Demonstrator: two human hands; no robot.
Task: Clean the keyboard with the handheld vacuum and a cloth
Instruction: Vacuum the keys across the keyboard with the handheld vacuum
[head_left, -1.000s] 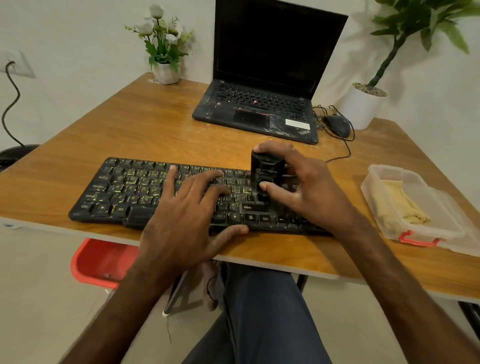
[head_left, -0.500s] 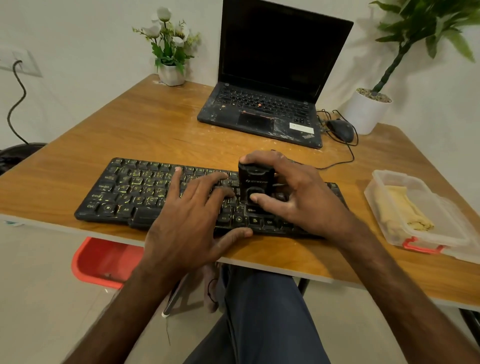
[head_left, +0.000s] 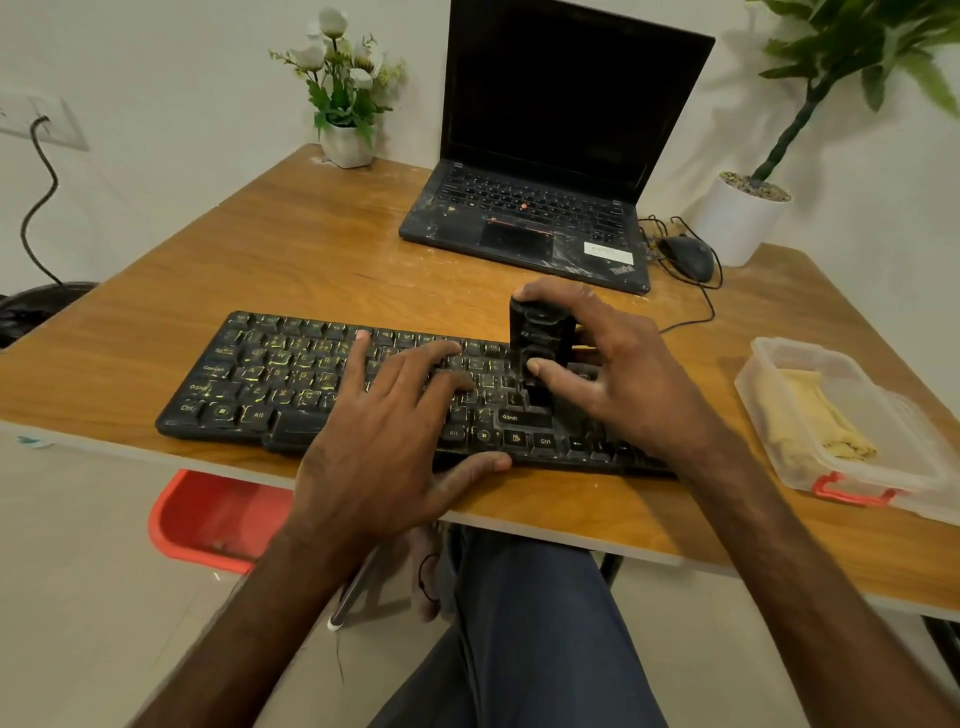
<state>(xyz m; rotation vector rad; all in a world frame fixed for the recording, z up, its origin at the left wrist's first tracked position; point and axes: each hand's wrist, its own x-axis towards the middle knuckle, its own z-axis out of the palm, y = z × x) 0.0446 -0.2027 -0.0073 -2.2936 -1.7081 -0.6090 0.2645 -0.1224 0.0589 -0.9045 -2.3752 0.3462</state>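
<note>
On the dusty black plastic keyboard (head_left: 270, 384) we read the yellowish key legends Caps Lock, Shift, Ctrl and Alt at its left end, and Alt, Shift and Ctrl nearer the middle. The open black laptop (head_left: 519, 223) carries "ThinkPad" on its palm-rest corner; its white sticker (head_left: 608, 253) we cannot read.

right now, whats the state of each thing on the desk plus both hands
keyboard, flat on the desk, under both hands
handheld vacuum, upright, nozzle down on the right-side keys
right hand, grips the vacuum
left hand, flat on the keys, fingers spread
plastic container, lid seems on, red clip at near end
yellow cloth, folded inside it
laptop, open, screen dark
mouse, idle beside the laptop
</note>
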